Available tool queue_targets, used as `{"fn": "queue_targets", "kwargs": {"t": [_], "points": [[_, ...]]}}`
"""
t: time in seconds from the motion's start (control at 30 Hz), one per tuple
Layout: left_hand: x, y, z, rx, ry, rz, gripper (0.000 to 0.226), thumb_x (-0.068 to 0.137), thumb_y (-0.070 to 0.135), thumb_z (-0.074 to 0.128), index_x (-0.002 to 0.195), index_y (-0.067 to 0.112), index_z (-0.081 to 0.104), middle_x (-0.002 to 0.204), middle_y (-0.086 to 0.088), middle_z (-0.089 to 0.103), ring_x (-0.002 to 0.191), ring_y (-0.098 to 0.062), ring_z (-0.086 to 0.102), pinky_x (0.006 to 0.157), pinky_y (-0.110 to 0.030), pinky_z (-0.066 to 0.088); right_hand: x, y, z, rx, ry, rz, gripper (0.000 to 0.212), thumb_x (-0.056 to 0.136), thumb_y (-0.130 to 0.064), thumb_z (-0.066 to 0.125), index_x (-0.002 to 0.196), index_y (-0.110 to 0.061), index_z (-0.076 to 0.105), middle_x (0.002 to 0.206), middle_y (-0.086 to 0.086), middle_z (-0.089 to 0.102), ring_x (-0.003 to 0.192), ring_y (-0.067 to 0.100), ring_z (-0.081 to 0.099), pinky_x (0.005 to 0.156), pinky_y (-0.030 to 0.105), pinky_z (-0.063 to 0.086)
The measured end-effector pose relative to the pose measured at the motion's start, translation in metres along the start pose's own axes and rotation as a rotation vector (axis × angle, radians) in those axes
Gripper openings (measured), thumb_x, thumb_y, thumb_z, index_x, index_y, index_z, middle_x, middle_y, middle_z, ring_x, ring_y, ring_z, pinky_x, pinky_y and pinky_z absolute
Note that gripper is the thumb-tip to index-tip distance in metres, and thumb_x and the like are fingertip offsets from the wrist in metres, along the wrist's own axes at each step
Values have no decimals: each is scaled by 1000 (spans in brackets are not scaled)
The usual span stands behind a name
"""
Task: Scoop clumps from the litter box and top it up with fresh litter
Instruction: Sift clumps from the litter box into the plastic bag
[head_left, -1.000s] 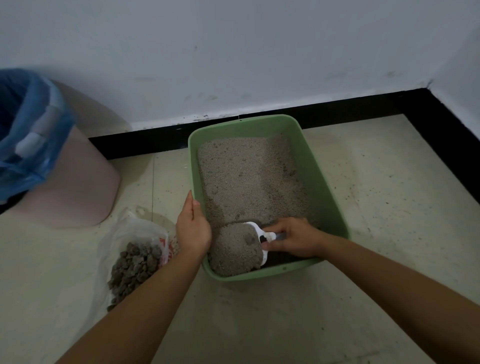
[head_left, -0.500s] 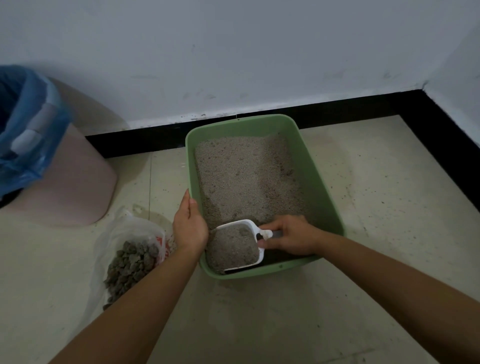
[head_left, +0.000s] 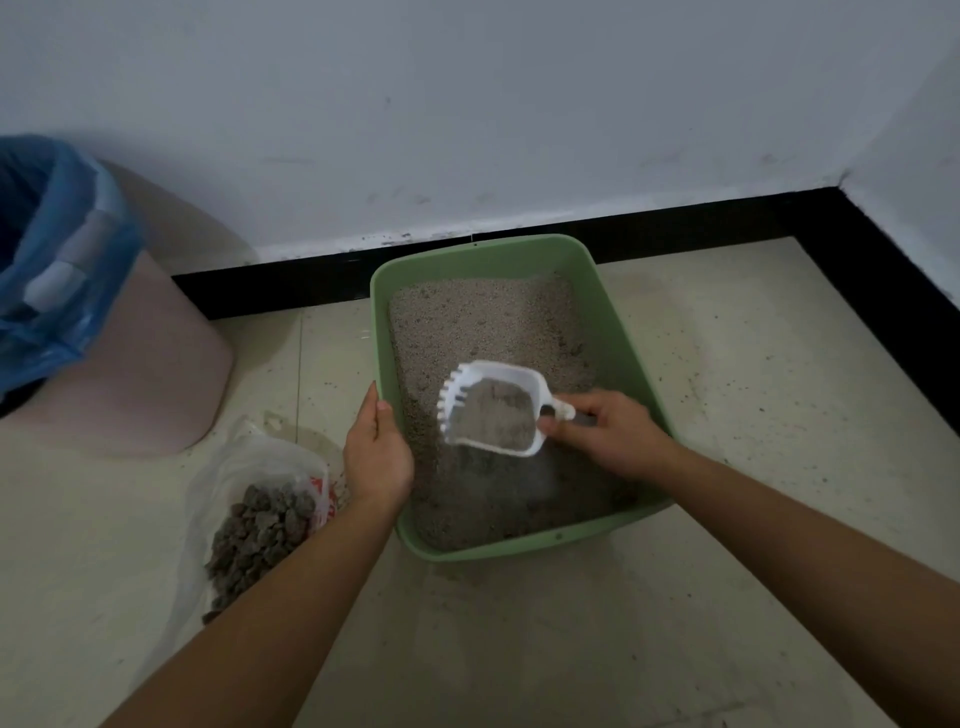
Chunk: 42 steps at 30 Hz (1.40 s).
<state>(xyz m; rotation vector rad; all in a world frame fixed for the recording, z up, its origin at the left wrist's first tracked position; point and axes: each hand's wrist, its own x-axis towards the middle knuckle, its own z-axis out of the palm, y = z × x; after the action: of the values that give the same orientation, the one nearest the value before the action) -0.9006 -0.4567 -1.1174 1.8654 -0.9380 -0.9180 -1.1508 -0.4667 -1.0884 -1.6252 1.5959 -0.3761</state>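
A green litter box (head_left: 618, 317) full of grey litter sits on the tiled floor by the wall. My right hand (head_left: 615, 434) grips the handle of a white slotted scoop (head_left: 491, 408), held above the near half of the litter and holding some litter. Litter blurs as it falls through the scoop. My left hand (head_left: 376, 457) holds the left rim of the box, fingers over the edge. A clear plastic bag (head_left: 260, 514) with dark grey clumps lies on the floor left of the box.
A pink bin (head_left: 140, 364) lined with a blue bag (head_left: 47, 270) stands at the left. A black skirting board runs along the white wall behind and down the right side. Scattered litter grains dot the floor around the box.
The scoop has risen out of the litter at the near end, lifted up and slightly away, with litter sifting through it. My left hand stays on the rim.
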Motion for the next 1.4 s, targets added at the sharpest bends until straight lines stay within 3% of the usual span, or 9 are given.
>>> {"fn": "queue_targets", "kwargs": {"t": [0.2, 0.3, 0.57, 0.73, 0.87, 0.97, 1.1, 1.27, 1.4], "points": [[1, 0, 0, 18, 10, 21, 44, 106, 27, 33, 149, 20, 36, 153, -1, 38, 141, -21, 34, 113, -30, 21, 15, -11, -14, -19, 146, -6, 52, 70, -84, 48, 114, -59, 62, 113, -15, 71, 119, 19, 58, 104, 55, 39], [1, 1, 0, 11, 8, 17, 44, 106, 27, 33, 149, 20, 36, 153, -1, 38, 141, -22, 34, 115, -32, 22, 18, -13, -17, -46, 182, 27, 50, 76, -81, 48, 118, -57, 62, 118, -13, 70, 120, 20, 57, 105, 53, 38], [1, 0, 0, 20, 12, 34, 44, 106, 27, 33, 149, 19, 37, 153, -2, 38, 141, -21, 34, 108, -25, 21, 7, -22, -17, -195, 163, 81, 38, 93, -58, 54, 128, -46, 60, 136, -2, 60, 135, 23, 44, 114, 48, 26], [1, -1, -1, 15, 0, 27, 44, 106, 28, 33, 149, 20, 36, 152, -1, 39, 140, -20, 35, 110, -27, 22, 9, -17, -13, -188, 157, 77, 36, 91, -62, 53, 124, -48, 62, 113, -9, 69, 123, 20, 55, 111, 47, 31], [2, -2, 0, 11, 3, 22, 44, 106, 29, 33, 149, 21, 36, 152, 0, 39, 140, -20, 35, 114, -32, 24, 8, -16, -11, -239, 138, 75, 37, 92, -60, 53, 127, -49, 60, 120, -9, 69, 124, 19, 53, 110, 44, 30], [2, -2, 0, 4, 4, 13, 44, 106, 29, 33, 149, 21, 36, 152, 0, 39, 140, -20, 35, 114, -32, 24, 8, -15, -12, -234, 129, 65, 37, 92, -61, 53, 126, -49, 60, 105, -10, 71, 115, 21, 60, 107, 44, 34], [2, -1, 0, 19, 4, 9, 44, 106, 31, 33, 149, 22, 36, 152, -1, 39, 140, -21, 35, 116, -37, 26, 8, -14, -11, -264, 115, 65, 36, 93, -59, 53, 127, -50, 59, 121, -9, 68, 124, 20, 53, 102, 40, 27], [1, 2, -1, -12, -9, -14, 43, 106, 27, 35, 149, 21, 37, 153, -1, 38, 141, -21, 34, 116, -35, 24, 2, -18, 0, -290, 52, 33, 33, 93, -59, 52, 124, -52, 61, 119, -11, 69, 120, 18, 55, 92, 38, 24], [3, 12, -9, -97, -103, -92, 43, 105, 23, 36, 147, 18, 40, 151, -2, 41, 138, -22, 39, 116, -38, 29, -1, -30, 13, -312, 9, -9, 33, 91, -62, 52, 123, -56, 59, 120, -12, 69, 120, 19, 55, 94, 41, 25]]}}
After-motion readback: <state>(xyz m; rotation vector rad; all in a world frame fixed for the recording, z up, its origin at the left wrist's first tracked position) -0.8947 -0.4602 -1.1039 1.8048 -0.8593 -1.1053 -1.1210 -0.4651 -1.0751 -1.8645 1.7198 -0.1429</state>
